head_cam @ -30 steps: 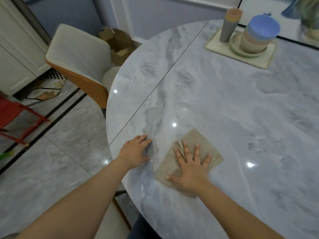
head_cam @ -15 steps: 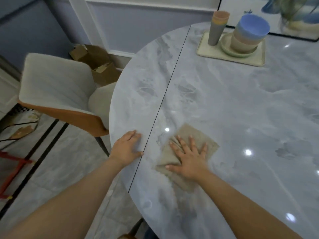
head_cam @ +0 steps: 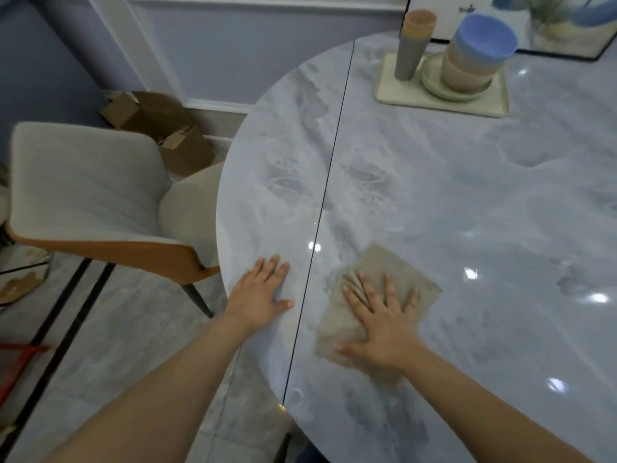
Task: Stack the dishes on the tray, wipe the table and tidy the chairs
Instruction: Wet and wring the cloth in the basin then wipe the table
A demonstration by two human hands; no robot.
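A beige cloth (head_cam: 399,274) lies flat on the grey marble table (head_cam: 467,208) near its front edge. My right hand (head_cam: 384,324) presses on the cloth with the fingers spread. My left hand (head_cam: 262,294) rests flat on the bare table rim, left of the dark seam, fingers apart and holding nothing. At the far side a cream tray (head_cam: 394,91) carries stacked cups (head_cam: 412,45) and a pile of bowls with a blue bowl (head_cam: 485,36) on top, standing on a pale green plate (head_cam: 430,76).
A chair (head_cam: 83,192) with a beige seat and orange shell stands at the table's left edge, its seat partly under the top. Cardboard boxes (head_cam: 160,125) lie by the wall behind it. A red frame (head_cam: 16,359) shows at the far left on the tiled floor.
The view has swung left and my body has shifted along the table. My right hand with the cloth stays near the seam, and my left hand has moved from beside the cloth to the rim.
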